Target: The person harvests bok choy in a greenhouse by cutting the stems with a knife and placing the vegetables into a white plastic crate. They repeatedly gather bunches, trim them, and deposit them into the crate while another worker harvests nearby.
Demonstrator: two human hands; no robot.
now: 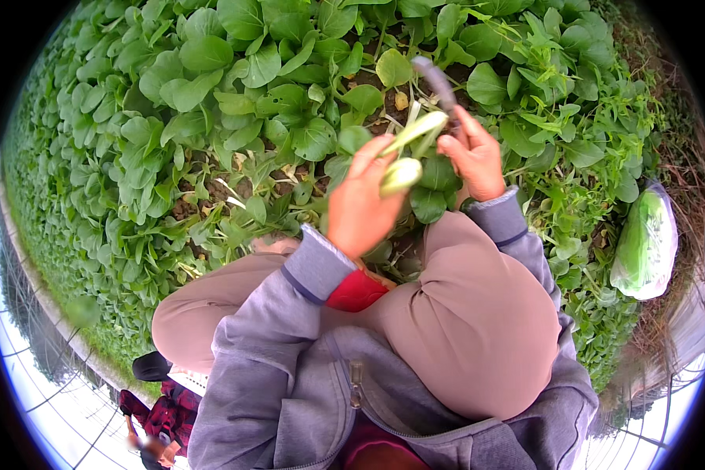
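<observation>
My left hand is closed around the pale stems of leafy greens, with the stem base pointing up from its fingers. To its right my right hand holds a knife; its blurred blade points up and to the left, over the plants. A pale stalk reaches from the left hand to the right fingers; whether the right hand grips it too I cannot tell. Dark green leaves hang between the two hands. Below them, cut stalks and yellowed leaves lie on the soil.
Dense leafy green plants surround my bent knees. A clear plastic bag of greens lies at the right edge of the bed, beside dry grass. A red object is between my legs. Another person in a checked shirt is at the lower left.
</observation>
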